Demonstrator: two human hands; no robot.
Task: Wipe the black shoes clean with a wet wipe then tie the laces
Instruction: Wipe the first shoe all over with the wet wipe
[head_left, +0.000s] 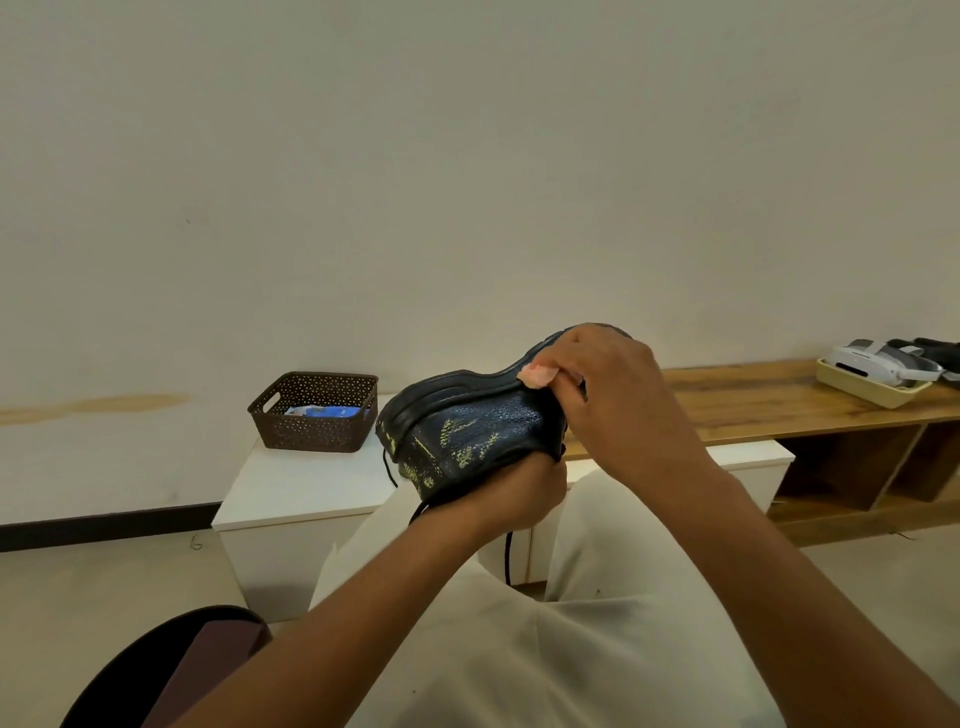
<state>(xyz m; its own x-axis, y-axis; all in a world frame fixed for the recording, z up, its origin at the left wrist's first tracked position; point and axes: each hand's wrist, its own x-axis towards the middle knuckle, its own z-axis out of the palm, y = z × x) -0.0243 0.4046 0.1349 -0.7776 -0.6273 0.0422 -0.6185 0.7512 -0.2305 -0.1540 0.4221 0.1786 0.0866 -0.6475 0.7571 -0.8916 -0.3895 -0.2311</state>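
Shoe (467, 436) up in the air over your lap, in front of the white counter (291, 488). Your left hand (514, 493) grips it from below. It lies on its side, long way running left to right, sole edge on top. Your right hand (602, 395) is nearer that top edge and pinches a small pink wipe (539, 375) against the sole rim. Laces (508, 556) hang loose below, maybe untied. Rub along the rim toward the left end.

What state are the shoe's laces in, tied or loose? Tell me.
Loose. A black lace hangs free below the shoe, which the left hand holds on its side while the right hand presses a wipe to the sole edge.
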